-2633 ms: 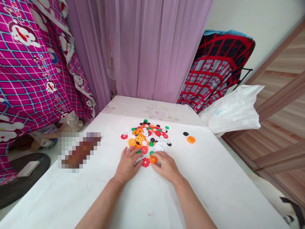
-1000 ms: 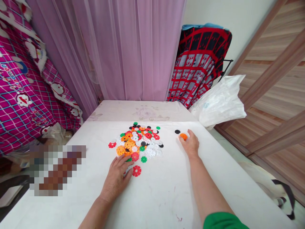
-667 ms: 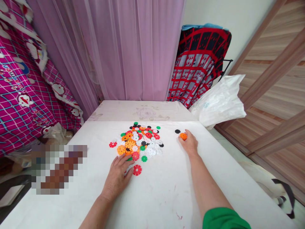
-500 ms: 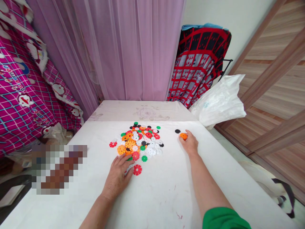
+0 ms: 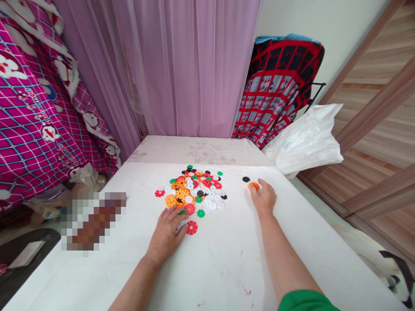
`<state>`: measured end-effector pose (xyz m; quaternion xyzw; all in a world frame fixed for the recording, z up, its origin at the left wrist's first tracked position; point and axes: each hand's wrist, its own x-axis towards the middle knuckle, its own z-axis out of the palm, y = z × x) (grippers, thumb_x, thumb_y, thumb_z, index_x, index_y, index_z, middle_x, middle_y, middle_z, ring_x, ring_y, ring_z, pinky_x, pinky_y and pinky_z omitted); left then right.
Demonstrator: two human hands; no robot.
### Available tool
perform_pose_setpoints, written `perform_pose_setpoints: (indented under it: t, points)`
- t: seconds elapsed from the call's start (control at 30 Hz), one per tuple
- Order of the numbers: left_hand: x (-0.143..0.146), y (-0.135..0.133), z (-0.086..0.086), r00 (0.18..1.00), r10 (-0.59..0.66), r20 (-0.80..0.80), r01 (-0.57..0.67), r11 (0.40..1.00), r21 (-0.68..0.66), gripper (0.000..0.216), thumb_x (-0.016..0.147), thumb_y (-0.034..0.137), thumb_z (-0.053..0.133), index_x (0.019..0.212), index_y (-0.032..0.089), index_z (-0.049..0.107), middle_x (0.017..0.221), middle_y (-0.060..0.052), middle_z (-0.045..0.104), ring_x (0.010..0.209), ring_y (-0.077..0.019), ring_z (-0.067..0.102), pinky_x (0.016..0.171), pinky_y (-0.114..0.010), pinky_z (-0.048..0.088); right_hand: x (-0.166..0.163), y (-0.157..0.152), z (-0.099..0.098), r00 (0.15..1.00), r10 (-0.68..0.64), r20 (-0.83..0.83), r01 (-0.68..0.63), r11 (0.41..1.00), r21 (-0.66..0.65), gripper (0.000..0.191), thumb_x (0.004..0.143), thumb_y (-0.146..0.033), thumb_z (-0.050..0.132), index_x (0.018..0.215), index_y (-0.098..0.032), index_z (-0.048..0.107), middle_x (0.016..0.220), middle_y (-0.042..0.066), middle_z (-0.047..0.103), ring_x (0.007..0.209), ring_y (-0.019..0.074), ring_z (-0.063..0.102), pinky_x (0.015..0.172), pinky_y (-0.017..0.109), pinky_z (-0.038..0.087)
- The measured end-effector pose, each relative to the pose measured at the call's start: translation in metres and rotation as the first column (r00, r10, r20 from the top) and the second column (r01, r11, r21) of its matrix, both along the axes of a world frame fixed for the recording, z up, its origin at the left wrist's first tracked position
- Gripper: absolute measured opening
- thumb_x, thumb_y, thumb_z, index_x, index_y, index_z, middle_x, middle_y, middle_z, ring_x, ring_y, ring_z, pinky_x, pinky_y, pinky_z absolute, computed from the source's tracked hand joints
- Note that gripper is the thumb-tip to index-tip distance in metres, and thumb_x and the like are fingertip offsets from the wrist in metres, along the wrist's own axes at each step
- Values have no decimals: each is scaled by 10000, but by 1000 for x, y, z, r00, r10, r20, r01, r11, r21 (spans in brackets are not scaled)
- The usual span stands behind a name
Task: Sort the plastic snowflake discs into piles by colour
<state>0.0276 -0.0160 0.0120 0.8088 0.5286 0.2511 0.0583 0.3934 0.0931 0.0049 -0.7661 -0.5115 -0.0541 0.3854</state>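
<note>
There is 1 view, from a camera worn on the person's head, looking forward and down over a white table [image 5: 292, 242]. It sits close above the near edge, so both forearms run up from the bottom of the frame, the left hand [image 5: 167, 233] near the middle and the right hand [image 5: 264, 199] farther out. The lens is wide: a purple curtain [image 5: 194, 65] fills the far side, a pink patterned cloth [image 5: 35, 112] the left margin, wood panelling [image 5: 382, 112] the right. With no 2nd view, nothing is shared.
</note>
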Motion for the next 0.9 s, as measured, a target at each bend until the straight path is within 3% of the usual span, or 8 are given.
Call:
perform_pose_setpoints:
  t: [0.1, 0.2, 0.3, 0.4, 0.47, 0.57, 0.77, 0.9]
  points:
    - [2, 0, 2, 999, -35, -2, 35, 999, -20, 272, 865, 283, 543, 1102, 276, 676, 1286, -42, 639, 1267, -285, 514, 1081, -568, 372, -32, -12, -3, 984, 172, 55, -177, 977, 115, 352, 811, -328, 456, 1054, -164, 650, 1098, 125, 660, 1054, 275, 561, 929, 422, 422]
    - [2, 0, 2, 998, -50, 36, 51, 999, -11, 218, 873, 264, 526, 1011, 265, 694, 1219, -39, 680, 1232, -263, 548, 1080, -541, 386, -84, -29, -3, 876, 463, 133, -481, 859, 177, 303, 855, -310, 460, 1045, -199, 669, 1114, 91, 666, 1060, 238, 574, 955, 404, 432]
    - [-2, 0, 0, 996, 36, 81, -37, 999, 11, 212, 874, 222, 496, 923, 255, 700, 1130, -43, 718, 1192, -257, 579, 1061, -544, 405, -139, -49, 3, 705, 678, 208, -706, 699, 114, 285, 878, -256, 481, 1081, -232, 680, 1180, 70, 650, 1123, 220, 547, 994, 396, 411]
    - [-9, 0, -3, 980, 170, 100, -173, 985, 22, 221, 860, 201, 491, 910, 245, 702, 1125, -49, 718, 1185, -271, 584, 1037, -551, 427, -173, -66, 8, 554, 797, 242, -821, 571, -2, 297, 873, -239, 524, 1132, -256, 669, 1263, 51, 619, 1202, 229, 496, 1012, 405, 390]
    - [-15, -1, -5, 967, 230, 111, -234, 972, 25, 221, 860, 214, 490, 910, 237, 704, 1139, -56, 712, 1174, -270, 592, 1021, -519, 453, -182, -74, 8, 486, 839, 244, -854, 516, -72, 292, 865, -227, 550, 1127, -270, 673, 1260, 31, 629, 1210, 234, 489, 1001, 410, 386]
    - [-23, -4, -6, 943, 313, 116, -317, 948, 12, 253, 872, 225, 473, 987, 209, 698, 1151, -81, 705, 1150, -258, 608, 1004, -459, 481, -180, -79, 4, 480, 845, 236, -852, 514, -105, 254, 854, -205, 574, 1063, -283, 696, 1203, 14, 666, 1140, 229, 534, 949, 400, 403]
    - [-28, -12, 1, 894, 440, 89, -433, 898, -81, 361, 895, 166, 413, 1190, 164, 620, 1217, -105, 669, 1153, -230, 602, 1000, -396, 479, -170, -83, -4, 601, 763, 240, -785, 619, -2, 196, 855, -190, 550, 922, -262, 720, 1042, 22, 714, 969, 204, 603, 867, 364, 431]
    - [-28, -18, 1, 859, 500, 107, -483, 862, -154, 415, 891, 109, 369, 1246, 165, 577, 1244, -97, 655, 1128, -209, 617, 982, -369, 483, -177, -90, 0, 563, 776, 285, -811, 585, 6, 243, 855, -209, 548, 1043, -248, 697, 1131, 44, 683, 1022, 204, 591, 888, 349, 434]
